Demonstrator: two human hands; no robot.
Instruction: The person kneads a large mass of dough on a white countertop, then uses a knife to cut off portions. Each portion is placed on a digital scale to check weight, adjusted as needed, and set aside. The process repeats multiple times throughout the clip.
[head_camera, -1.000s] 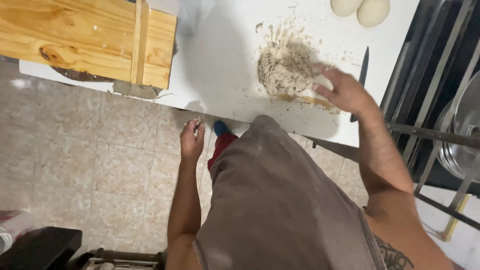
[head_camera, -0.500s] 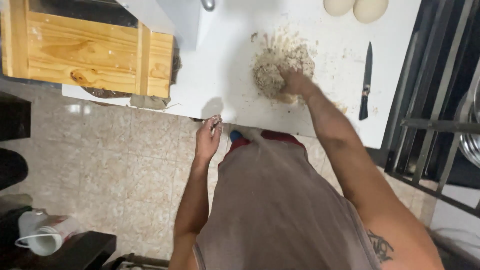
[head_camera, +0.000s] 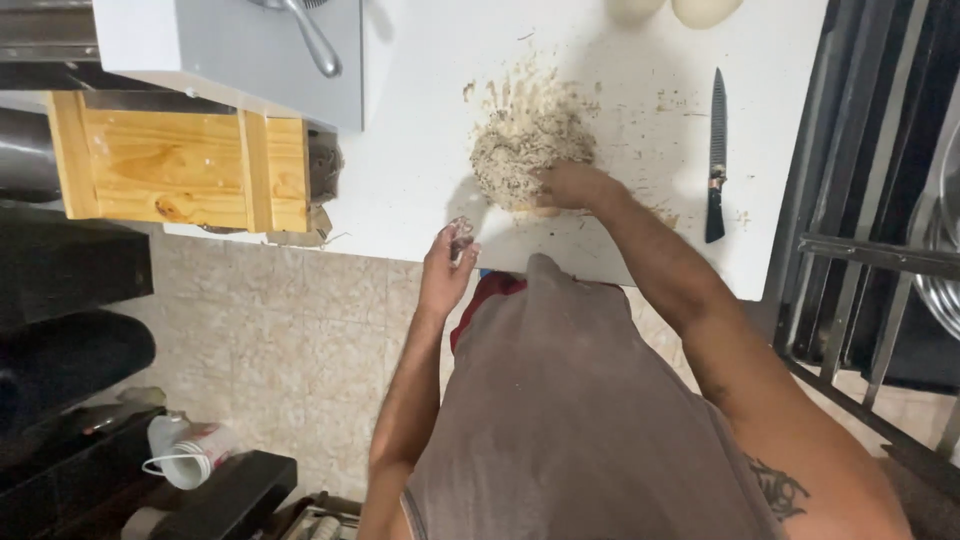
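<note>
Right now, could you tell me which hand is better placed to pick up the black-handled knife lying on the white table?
The right hand, probably. It rests on the speckled dough mound, on the same side as the black-handled knife. The left hand hangs at the white table edge, farther off.

One white desk (head_camera: 420, 190) carries one crumbly heap of dough (head_camera: 528, 150), one black-handled knife (head_camera: 715, 150) at three o'clock of the heap, and two pale dough balls (head_camera: 700, 10) at the twelve o'clock edge. One wooden box (head_camera: 180, 165) sits at nine o'clock, with one grey machine (head_camera: 220, 50) just above it. Two hands show: one right hand (head_camera: 572, 186) on the heap, one left hand (head_camera: 447, 265) at the desk's six o'clock edge. One white cup (head_camera: 190, 455) lies on the floor at seven o'clock
</note>
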